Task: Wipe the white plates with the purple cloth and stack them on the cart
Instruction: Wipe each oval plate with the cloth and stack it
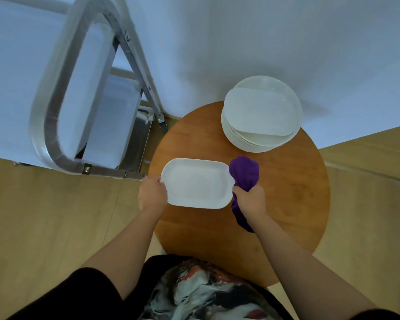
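Note:
A white oblong plate [196,183] is over the left part of the round wooden table [286,192]. My left hand [152,193] grips its left end. My right hand [252,199] grips the bunched purple cloth [244,172], which touches the plate's right end and hangs down past my wrist. A stack of several white plates [261,114] stands at the table's far side, with an oblong plate on top of round ones. The metal cart [83,93] stands to the left of the table.
The cart's curved handle bar [44,125] rises close to the camera at the left, and its shelves lie below. A white wall runs behind the table and cart. Light wooden floor surrounds the table.

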`<state>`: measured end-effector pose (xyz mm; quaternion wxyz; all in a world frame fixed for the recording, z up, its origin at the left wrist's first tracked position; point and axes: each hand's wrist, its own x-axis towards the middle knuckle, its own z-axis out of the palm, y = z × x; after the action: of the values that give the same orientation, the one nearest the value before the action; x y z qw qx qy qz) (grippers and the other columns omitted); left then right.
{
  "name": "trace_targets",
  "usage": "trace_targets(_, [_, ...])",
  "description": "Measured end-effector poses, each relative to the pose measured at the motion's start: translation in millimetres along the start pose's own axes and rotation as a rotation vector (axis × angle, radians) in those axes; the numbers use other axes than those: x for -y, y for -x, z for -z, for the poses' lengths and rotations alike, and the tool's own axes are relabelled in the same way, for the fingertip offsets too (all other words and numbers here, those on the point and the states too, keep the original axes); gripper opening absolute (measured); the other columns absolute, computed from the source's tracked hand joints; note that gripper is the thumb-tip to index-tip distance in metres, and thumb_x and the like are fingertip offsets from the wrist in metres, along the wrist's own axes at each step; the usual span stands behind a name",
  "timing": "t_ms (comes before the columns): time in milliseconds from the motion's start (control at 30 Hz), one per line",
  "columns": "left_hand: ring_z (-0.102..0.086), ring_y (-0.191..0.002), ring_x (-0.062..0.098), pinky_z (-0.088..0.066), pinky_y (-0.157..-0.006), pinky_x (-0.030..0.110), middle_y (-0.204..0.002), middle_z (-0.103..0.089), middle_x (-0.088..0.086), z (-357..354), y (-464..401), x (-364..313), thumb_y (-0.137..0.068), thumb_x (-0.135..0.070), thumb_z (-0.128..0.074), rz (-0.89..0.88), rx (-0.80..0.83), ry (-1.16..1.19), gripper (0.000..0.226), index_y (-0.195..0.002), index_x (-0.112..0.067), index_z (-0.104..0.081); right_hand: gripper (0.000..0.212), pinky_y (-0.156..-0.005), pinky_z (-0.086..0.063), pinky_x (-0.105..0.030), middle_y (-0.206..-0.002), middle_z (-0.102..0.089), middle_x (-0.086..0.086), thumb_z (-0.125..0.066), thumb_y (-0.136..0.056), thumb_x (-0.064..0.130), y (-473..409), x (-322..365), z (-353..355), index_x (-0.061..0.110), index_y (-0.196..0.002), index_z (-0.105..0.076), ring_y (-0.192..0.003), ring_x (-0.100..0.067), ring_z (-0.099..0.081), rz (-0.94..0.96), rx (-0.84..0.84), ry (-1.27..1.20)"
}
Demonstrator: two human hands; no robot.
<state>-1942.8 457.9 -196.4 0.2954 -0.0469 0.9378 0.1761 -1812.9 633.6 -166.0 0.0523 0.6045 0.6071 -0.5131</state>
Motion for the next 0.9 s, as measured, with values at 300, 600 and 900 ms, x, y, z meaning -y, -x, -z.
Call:
trace_targets(300, [-0.052, -0.085, 0.010, -0.039, -0.071, 0.025, -0.101, -0.063, -0.001, 12, 0, -141, -0.098, -0.042, -0.043, -0.501, 0.060, 0.026, 0.037, -0.119, -0.015, -0.058, 0.025, -0.047, -0.039, -0.011, -0.079, -0.056, 0.005, -0.065, -0.081, 0.006, -7, 31, 31, 0.015, -0.099, -0.051, -0.071, -0.011, -0.061, 0.227, -0.083, -0.061])
trace_targets(600, [-0.060, -0.098, 0.027, -0.043, -0.068, 0.025, -0.102, -0.062, 0.010, -12, -38, -223, -0.093, -0.028, -0.056, -0.332, 0.198, 0.071, 0.034, -0.112, 0.000, -0.057, 0.014, -0.054, -0.042, -0.016, -0.080, -0.060, 0.010, -0.053, -0.092, 0.021, -17, 49, 72, 0.035, -0.092, -0.050, -0.071, -0.009, -0.060, 0.315, -0.169, -0.265])
trace_targets(900, [-0.038, -0.057, 0.012, -0.034, -0.052, 0.023, -0.064, -0.041, 0.002, 0, -33, -222, -0.087, 0.001, -0.048, -0.253, 0.148, 0.153, 0.032, -0.062, -0.013, -0.035, 0.027, -0.057, -0.051, -0.025, -0.085, -0.061, 0.002, -0.074, -0.079, 0.021, -19, 41, 96, 0.028, -0.093, -0.052, -0.071, -0.015, -0.063, 0.166, -0.195, -0.311])
